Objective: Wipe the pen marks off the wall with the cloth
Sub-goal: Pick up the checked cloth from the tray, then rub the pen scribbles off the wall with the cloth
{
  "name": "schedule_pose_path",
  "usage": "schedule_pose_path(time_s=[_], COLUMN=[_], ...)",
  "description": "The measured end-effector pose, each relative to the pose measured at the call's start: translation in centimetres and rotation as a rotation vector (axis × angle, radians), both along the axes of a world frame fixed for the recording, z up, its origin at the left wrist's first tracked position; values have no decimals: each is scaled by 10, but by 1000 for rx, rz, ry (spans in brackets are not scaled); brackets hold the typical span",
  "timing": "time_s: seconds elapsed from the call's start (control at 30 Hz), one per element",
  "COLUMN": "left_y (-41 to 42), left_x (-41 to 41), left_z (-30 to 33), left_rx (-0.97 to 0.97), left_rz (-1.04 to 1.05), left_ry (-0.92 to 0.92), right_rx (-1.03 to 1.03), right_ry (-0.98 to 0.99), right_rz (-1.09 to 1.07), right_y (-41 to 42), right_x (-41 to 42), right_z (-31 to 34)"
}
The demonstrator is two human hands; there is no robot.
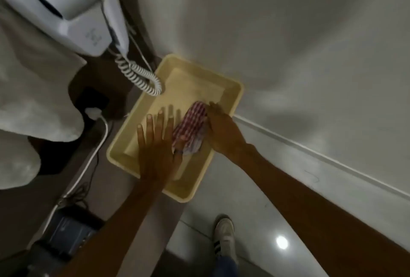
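A red-and-white checked cloth [190, 126] lies bunched inside a pale yellow tray [233, 92] on the floor by the wall. My right hand [224, 131] rests on the cloth's right side, fingers curled over its far end. My left hand [155, 143] hovers flat over the tray with its fingers spread, its thumb side touching the cloth's near end. The white wall [310, 43] rises to the right. A faint pen scribble [312, 178] shows low on the wall below a white trim strip.
A white wall-mounted hair dryer [66, 10] with a coiled cord [137, 74] hangs at the upper left, the cord dangling over the tray's far-left edge. A white plug and cable [97, 119] run down the left. My shoe [224, 234] stands on the tiled floor.
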State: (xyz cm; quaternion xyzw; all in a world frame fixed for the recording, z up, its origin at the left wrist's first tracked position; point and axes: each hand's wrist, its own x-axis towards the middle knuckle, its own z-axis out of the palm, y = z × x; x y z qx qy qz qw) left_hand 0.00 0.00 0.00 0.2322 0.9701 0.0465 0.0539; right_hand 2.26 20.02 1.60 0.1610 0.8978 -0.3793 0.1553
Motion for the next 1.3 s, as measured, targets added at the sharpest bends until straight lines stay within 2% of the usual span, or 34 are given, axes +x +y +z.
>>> schedule_pose_path(time_s=[0.07,0.17,0.27,0.4,0.53,0.67,0.77,0.83,0.93,1.0,1.07,1.13,1.23,1.3], left_y=[-11,-29,-36,-33,-17,-12,-12,-4,14,31,47,63,86,100], left_x=[-5,-5,2,23,46,48,46,46,56,77,108,144,203,243], left_z=[-21,-46,-57,-48,-40,-53,-60,-53,-33,-19,-11,-15,-45,-79], left_rx=[-54,-102,-98,-107,-37,-30,-57,-59,8,59,105,131,80,12], left_rz=[47,80,106,116,137,157,145,158,174,125,79,35,-37,-105], left_ry=[-42,-55,-72,-54,26,86,51,26,74,125,160,152,27,-75], right_rx=[-47,51,127,167,142,216,207,167,183,155,85,122,191,149], right_ry=[-60,-184,-109,-23,-64,16,38,48,318,599,728,597,326,44], right_rz=[-15,-58,-67,-17,40,69,109,130,106,2,-54,-22,-31,-30], right_y=[-22,-67,-93,-85,-76,-80,-65,-48,-29,-14,6,27,54,68], right_x=[-23,-43,-42,-50,-53,-40,-39,-44,-29,14,81,158,278,356], right_z=[-31,-74,-99,-100,-99,-110,-104,-77,-29,-13,-20,-45,-107,-150])
